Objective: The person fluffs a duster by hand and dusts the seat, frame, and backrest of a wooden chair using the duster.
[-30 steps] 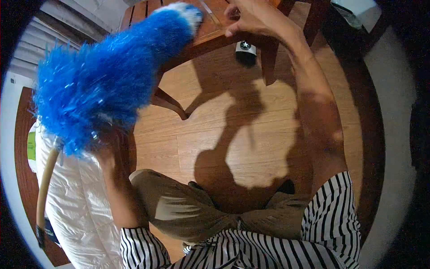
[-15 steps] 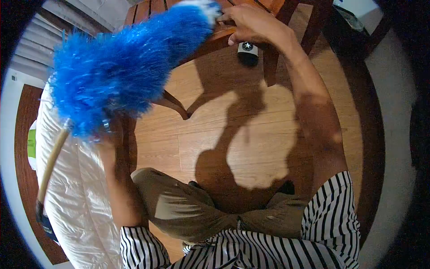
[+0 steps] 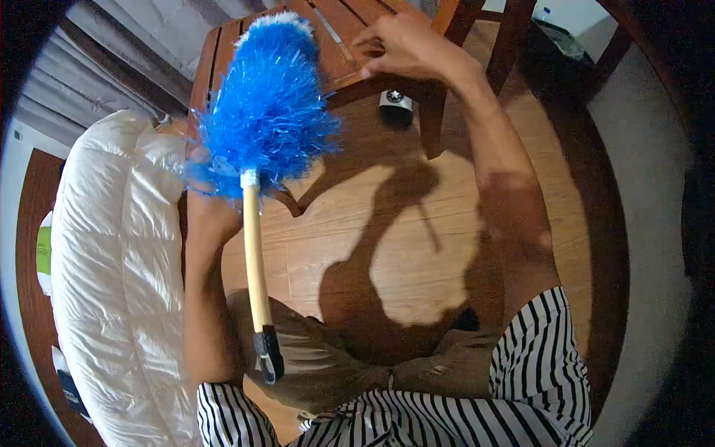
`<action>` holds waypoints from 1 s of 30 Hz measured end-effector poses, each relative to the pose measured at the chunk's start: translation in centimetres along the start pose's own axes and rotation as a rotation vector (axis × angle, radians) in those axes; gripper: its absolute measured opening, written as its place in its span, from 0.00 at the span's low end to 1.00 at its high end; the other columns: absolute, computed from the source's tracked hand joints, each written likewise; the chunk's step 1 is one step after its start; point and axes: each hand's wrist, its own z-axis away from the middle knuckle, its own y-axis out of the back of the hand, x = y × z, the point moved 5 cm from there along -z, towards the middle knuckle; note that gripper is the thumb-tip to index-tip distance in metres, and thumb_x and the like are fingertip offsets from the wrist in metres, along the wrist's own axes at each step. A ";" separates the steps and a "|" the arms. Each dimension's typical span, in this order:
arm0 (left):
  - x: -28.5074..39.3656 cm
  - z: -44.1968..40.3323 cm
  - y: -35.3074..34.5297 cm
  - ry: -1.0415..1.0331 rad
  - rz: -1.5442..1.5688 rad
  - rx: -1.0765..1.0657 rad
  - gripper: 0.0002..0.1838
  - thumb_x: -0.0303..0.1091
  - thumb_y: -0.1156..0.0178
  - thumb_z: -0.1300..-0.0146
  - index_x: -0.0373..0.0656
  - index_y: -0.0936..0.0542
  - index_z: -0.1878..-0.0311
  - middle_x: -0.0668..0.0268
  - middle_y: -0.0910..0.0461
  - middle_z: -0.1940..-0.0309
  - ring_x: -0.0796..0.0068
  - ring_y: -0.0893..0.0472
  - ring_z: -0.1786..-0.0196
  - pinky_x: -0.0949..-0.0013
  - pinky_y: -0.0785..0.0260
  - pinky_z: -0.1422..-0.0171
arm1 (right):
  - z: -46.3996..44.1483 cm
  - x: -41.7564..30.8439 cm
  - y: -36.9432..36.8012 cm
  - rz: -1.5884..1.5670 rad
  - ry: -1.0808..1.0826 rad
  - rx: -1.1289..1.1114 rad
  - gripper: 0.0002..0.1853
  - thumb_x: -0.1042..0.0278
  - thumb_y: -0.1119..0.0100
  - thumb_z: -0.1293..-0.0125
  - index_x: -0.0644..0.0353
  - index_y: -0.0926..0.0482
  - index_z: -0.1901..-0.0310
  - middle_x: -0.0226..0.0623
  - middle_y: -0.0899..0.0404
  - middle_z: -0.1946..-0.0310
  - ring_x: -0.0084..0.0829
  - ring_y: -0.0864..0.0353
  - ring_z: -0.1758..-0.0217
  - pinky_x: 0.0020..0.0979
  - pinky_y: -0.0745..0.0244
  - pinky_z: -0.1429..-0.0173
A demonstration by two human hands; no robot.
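Note:
A feather duster (image 3: 268, 112) has shiny blue fibres, a white tip and a pale handle with a black end. Its head is over the left part of a slatted wooden table (image 3: 339, 73), and its handle points back towards me. My left hand (image 3: 212, 212) is behind the lower blue fibres and holds the duster there; its fingers are mostly hidden. Nothing is in my right hand (image 3: 398, 48), whose fingers are apart at the table's slatted top near the front edge. I cannot tell whether they touch the wood.
A white quilt (image 3: 112, 253) lies along the left, below grey curtains (image 3: 112, 67). Under the table, a black-and-white item with a star (image 3: 395, 110) sits on the wooden floor (image 3: 320, 257). More wooden furniture legs (image 3: 510, 45) stand at the upper right.
The duster has swung: its head moved right and turned more upright, and its handle came from the far left to above my left leg. My right hand is now apart from the white tip.

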 end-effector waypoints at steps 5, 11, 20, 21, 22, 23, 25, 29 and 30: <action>-2.1 0.2 -0.3 -0.081 -0.119 -0.041 0.09 0.35 0.36 0.33 0.43 0.19 0.54 0.58 0.19 0.59 0.55 0.21 0.56 0.54 0.26 0.51 | 2.4 -0.5 8.9 -0.158 -0.045 0.707 0.10 0.68 0.33 0.34 0.68 0.15 0.60 0.44 0.13 0.64 0.34 0.13 0.62 0.34 0.20 0.58; 0.9 0.7 0.3 -0.629 -0.573 0.125 0.05 0.33 0.34 0.35 0.45 0.21 0.60 0.64 0.23 0.68 0.64 0.25 0.64 0.58 0.29 0.58 | 6.2 4.1 12.4 -0.029 -0.283 1.348 0.17 0.62 0.31 0.33 0.67 0.16 0.50 0.43 0.15 0.63 0.34 0.15 0.60 0.35 0.20 0.56; -3.3 2.8 -1.1 -0.385 -0.436 -0.040 0.05 0.32 0.37 0.35 0.44 0.19 0.57 0.57 0.17 0.61 0.52 0.20 0.59 0.51 0.25 0.53 | 5.5 11.4 5.4 -0.800 -0.733 0.735 0.54 0.19 0.45 0.36 0.77 0.25 0.38 0.43 0.19 0.58 0.35 0.21 0.54 0.43 0.26 0.48; -2.8 2.7 -1.1 -0.378 -0.422 -0.042 0.05 0.32 0.37 0.35 0.44 0.19 0.57 0.57 0.17 0.61 0.52 0.20 0.59 0.51 0.25 0.53 | 5.7 11.4 5.6 -0.802 -0.775 0.664 0.54 0.18 0.45 0.37 0.77 0.24 0.39 0.43 0.21 0.58 0.35 0.23 0.54 0.44 0.26 0.48; -2.5 2.7 -1.0 -0.371 -0.411 -0.043 0.06 0.31 0.37 0.35 0.44 0.19 0.57 0.57 0.17 0.61 0.52 0.20 0.59 0.52 0.25 0.53 | 5.8 12.0 5.7 -0.755 -0.791 0.671 0.53 0.18 0.45 0.37 0.76 0.24 0.42 0.41 0.23 0.60 0.34 0.25 0.56 0.43 0.27 0.50; -2.3 2.7 -1.1 -0.368 -0.405 -0.047 0.06 0.31 0.38 0.35 0.44 0.19 0.56 0.57 0.17 0.61 0.53 0.20 0.59 0.52 0.25 0.53 | 6.0 12.1 5.8 -0.707 -0.808 0.677 0.52 0.18 0.45 0.37 0.75 0.23 0.45 0.39 0.25 0.62 0.33 0.27 0.58 0.43 0.28 0.52; -2.0 3.0 -1.1 -0.360 -0.398 -0.054 0.06 0.31 0.38 0.35 0.43 0.19 0.56 0.57 0.17 0.60 0.54 0.20 0.58 0.53 0.25 0.53 | 5.8 13.8 5.5 -0.512 -0.784 0.836 0.48 0.18 0.44 0.38 0.71 0.22 0.53 0.32 0.30 0.69 0.29 0.31 0.65 0.40 0.31 0.60; -1.8 3.5 -0.6 -0.349 -0.394 -0.062 0.07 0.30 0.38 0.34 0.42 0.19 0.55 0.58 0.17 0.60 0.55 0.20 0.58 0.54 0.25 0.53 | 5.8 12.6 5.8 -0.638 -0.712 0.783 0.41 0.18 0.41 0.40 0.60 0.28 0.69 0.24 0.38 0.77 0.23 0.38 0.73 0.36 0.40 0.69; -1.8 3.4 -0.5 -0.347 -0.392 -0.061 0.07 0.30 0.38 0.34 0.42 0.19 0.54 0.58 0.17 0.60 0.56 0.20 0.58 0.54 0.25 0.53 | 5.7 12.9 5.6 -0.677 -0.693 0.758 0.40 0.18 0.41 0.40 0.57 0.30 0.72 0.22 0.40 0.78 0.22 0.40 0.74 0.35 0.43 0.71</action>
